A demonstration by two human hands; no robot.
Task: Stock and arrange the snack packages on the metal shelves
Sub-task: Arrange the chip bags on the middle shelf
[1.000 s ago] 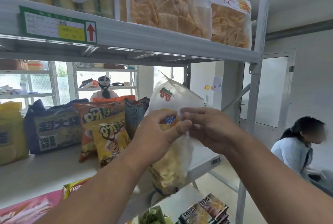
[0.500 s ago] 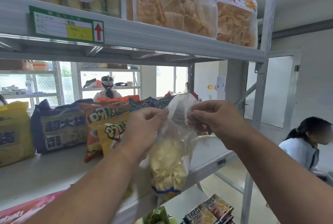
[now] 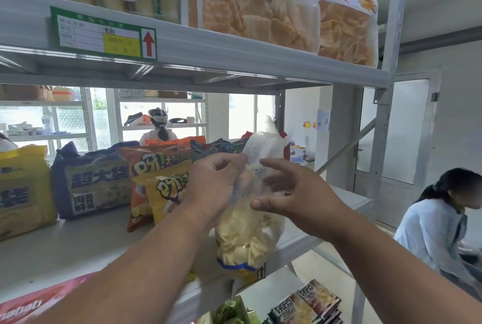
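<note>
Clear glossy plastic snack bag [image 3: 247, 232], matt grey metal shelf [image 3: 234, 49]

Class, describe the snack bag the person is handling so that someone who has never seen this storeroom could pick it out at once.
Start at the grey metal rack and drop to its middle shelf, at the front edge. There the left hand pinches a clear bag of pale chips near its top, with the right hand open beside it. Unlike the printed orange, yellow and navy packs behind, it is see-through with a blue bottom band.

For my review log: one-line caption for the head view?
Left hand pinches a clear chip bag at the middle shelf; right hand open.
</note>
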